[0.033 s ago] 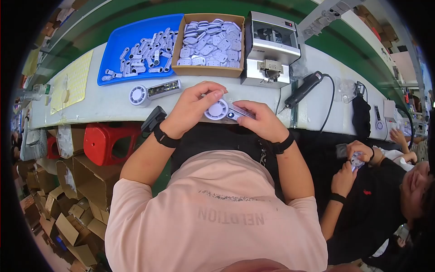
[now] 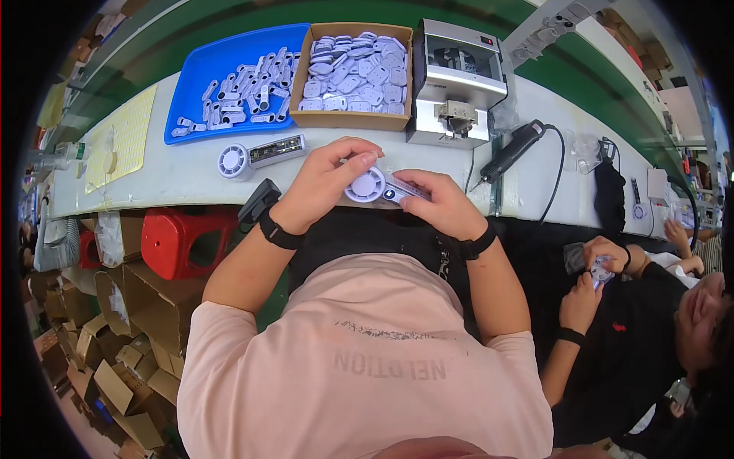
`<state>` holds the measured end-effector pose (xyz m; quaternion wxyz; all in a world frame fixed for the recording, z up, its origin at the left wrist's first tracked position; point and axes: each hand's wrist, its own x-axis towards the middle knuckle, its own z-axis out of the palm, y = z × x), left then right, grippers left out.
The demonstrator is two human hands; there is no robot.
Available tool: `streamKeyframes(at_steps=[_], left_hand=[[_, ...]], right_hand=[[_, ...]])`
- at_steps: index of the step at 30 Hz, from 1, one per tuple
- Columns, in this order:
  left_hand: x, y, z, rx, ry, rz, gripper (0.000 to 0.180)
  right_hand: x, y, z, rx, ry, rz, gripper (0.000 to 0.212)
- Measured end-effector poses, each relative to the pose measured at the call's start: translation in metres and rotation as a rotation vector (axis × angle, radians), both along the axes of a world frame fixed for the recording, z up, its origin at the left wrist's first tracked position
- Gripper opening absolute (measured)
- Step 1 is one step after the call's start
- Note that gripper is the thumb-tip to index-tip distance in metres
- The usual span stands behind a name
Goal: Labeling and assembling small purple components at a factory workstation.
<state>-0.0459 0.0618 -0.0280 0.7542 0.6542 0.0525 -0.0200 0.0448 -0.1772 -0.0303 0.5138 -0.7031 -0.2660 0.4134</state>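
Observation:
A white handheld fan [image 2: 365, 185] is held between my hands at the table's front edge, its round grille facing up. My left hand [image 2: 330, 177] is closed round the far left side of the fan head, thumb bent over toward the fingers. My right hand [image 2: 445, 203] grips the handle, fingers along its far side and thumb near a dark round spot. Part of the handle is hidden under my fingers. To the left of my left hand, a second handheld fan [image 2: 232, 161] lies on the table, its handle uncovered and showing inner parts.
Behind my hands stand a blue tray [image 2: 177, 115] of small white parts, a cardboard box [image 2: 352, 119] of white covers and a silver machine [image 2: 447, 92]. A corded electric screwdriver [image 2: 514, 151] lies right. At far right, a co-worker's hands [image 2: 592, 279] hold a similar part. A red stool [image 2: 172, 245] stands left.

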Motion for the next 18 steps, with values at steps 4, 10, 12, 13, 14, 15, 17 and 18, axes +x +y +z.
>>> streamKeyframes(at_steps=[4,10,12,13,14,15,17,18], left_hand=[[-0.0008,-0.0003,-0.0003,-0.006,0.001,0.005,0.025],[0.0005,0.0022,-0.0022,0.002,-0.021,0.003,0.024],[0.0012,0.0036,-0.0017,0.0,-0.021,0.003,0.024],[0.0018,0.0044,-0.001,0.0,-0.019,0.002,0.024],[0.0026,0.0053,0.0001,0.0,-0.017,0.001,0.024],[0.002,0.0058,0.0,0.0,-0.015,0.001,0.024],[0.0011,0.0076,-0.0008,-0.002,-0.011,-0.003,0.024],[0.0007,0.0091,-0.0007,-0.002,-0.008,-0.009,0.024]], right_hand=[[0.0004,0.0004,0.0032,-0.022,0.029,0.013,0.045],[0.002,0.0021,0.0015,-0.017,0.019,0.006,0.045],[0.0035,0.0036,0.0029,-0.022,0.013,0.009,0.044],[0.0047,0.0047,0.0046,-0.02,0.011,0.018,0.044],[0.006,0.0061,0.0069,-0.018,0.008,0.028,0.044],[0.0061,0.0068,0.0074,-0.017,0.006,0.037,0.044],[0.0061,0.0081,0.0075,-0.019,-0.005,0.039,0.044],[0.0062,0.0089,0.0079,-0.018,-0.019,0.04,0.044]])
